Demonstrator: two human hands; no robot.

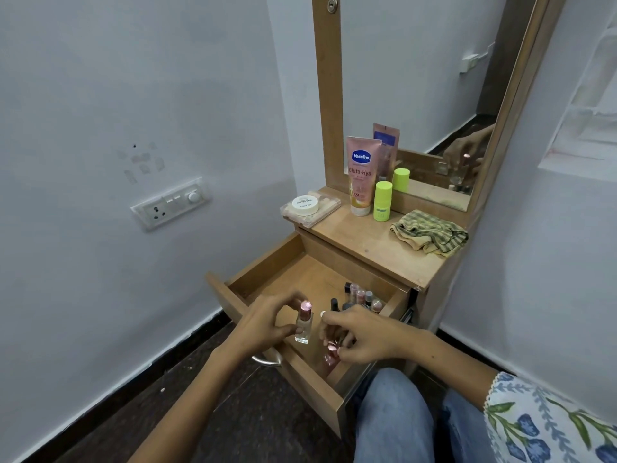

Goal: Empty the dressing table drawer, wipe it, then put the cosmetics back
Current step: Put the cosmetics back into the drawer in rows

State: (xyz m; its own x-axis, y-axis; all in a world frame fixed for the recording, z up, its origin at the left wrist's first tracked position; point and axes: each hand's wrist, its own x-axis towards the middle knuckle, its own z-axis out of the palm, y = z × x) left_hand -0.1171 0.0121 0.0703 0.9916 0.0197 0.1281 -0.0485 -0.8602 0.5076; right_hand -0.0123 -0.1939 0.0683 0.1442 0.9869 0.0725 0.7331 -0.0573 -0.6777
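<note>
The wooden drawer (267, 265) of the dressing table is pulled open. My left hand (267, 324) grips a clear glass bottle with a pink cap (304, 324), upright over the drawer's front part. My right hand (359, 332) is closed on a small pink-capped bottle (330, 354) just inside the drawer's front right. Several small nail polish bottles (362, 297) stand at the drawer's right side. The checked cloth (430, 236) lies crumpled on the tabletop at the right.
On the tabletop (364, 242) stand a pink Vaseline tube (360, 177), a green-capped bottle (383, 202) and a clear box with a round white jar (305, 206) on it. A mirror (427, 95) rises behind. A switch panel (172, 202) sits on the left wall. My knee (390, 412) is by the drawer front.
</note>
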